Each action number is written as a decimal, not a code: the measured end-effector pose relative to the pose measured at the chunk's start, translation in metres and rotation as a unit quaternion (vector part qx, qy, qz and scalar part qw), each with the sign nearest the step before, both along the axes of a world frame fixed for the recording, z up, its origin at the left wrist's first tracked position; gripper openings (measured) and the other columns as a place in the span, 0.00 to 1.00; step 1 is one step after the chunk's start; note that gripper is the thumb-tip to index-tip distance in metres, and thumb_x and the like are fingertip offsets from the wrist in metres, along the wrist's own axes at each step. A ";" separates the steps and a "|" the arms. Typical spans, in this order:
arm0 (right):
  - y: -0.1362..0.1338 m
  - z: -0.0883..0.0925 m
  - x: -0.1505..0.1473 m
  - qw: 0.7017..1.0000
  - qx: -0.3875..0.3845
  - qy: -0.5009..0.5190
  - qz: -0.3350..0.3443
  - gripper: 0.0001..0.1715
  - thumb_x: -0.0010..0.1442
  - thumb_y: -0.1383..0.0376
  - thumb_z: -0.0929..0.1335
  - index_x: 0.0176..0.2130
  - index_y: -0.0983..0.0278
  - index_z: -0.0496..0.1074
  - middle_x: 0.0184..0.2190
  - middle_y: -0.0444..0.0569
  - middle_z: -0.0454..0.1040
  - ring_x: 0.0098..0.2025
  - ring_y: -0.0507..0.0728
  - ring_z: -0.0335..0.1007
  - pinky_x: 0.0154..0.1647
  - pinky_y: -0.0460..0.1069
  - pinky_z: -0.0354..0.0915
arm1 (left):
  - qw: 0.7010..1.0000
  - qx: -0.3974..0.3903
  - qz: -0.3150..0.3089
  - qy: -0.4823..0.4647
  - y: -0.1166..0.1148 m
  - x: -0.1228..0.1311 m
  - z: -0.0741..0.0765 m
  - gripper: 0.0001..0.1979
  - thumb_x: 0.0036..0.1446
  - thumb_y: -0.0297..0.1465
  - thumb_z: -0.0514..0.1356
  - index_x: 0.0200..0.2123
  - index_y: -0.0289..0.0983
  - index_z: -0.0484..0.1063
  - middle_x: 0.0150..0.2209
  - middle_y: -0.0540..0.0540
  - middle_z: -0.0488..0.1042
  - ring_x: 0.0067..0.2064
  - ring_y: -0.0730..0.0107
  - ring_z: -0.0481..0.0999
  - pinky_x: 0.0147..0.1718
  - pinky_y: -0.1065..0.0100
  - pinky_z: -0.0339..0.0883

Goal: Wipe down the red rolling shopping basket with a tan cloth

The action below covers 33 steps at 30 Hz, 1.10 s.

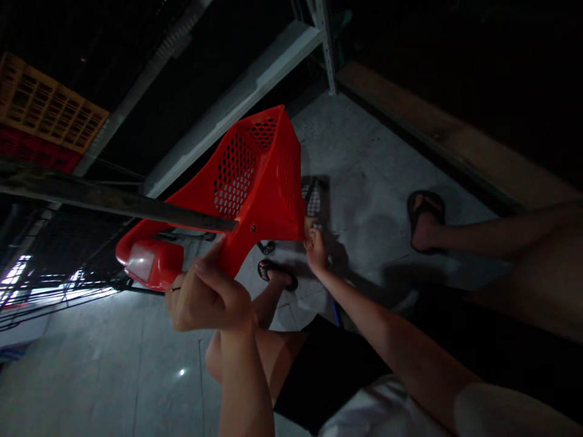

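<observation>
A red plastic basket [273, 188] with perforated sides, like that of a shopping trolley, stands before me at a tilt in this view. My left hand [209, 294] is closed at its red frame, beside the handle [157, 264] with a pale panel. A long dark bar [182, 209] reaches from the left and ends over the basket's near edge, just above my left fingers. My right hand [316, 250] is closed at the basket's lower right corner, and a small tan patch shows by its fingertips. What those fingers hold is too dark to make out. A caster [268, 247] shows beneath.
Metal shelving [241, 103] runs behind the basket. Stacked yellow crates [50, 103] and red crates [36, 149] are at upper left. My sandalled feet stand on the grey floor [168, 364]. A wooden ledge [437, 127] borders the right, and a dark grid-like object [314, 197] lies behind the basket.
</observation>
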State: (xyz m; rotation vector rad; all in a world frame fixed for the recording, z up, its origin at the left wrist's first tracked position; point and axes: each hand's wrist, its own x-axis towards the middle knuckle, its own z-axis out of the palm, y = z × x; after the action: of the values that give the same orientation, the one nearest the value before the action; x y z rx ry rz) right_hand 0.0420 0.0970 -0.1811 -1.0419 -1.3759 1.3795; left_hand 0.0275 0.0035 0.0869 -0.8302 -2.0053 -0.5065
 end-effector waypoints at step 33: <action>-0.053 0.173 -0.073 0.979 0.107 0.154 0.077 0.13 0.71 0.66 0.62 0.53 0.58 0.67 0.48 0.52 0.70 0.51 0.57 0.71 0.54 0.52 0.71 | 0.997 0.019 0.035 0.064 -0.010 -0.098 -0.008 0.26 0.74 0.36 0.52 0.27 0.38 0.82 0.19 0.45 0.73 0.23 0.69 0.62 0.30 0.61 0.50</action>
State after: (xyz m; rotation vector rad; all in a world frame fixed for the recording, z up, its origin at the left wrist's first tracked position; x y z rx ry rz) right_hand -0.0312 0.0441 -0.0076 -0.5648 -1.3558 1.4006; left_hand -0.0704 -0.0068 0.0791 -0.7482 -1.8951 -0.4387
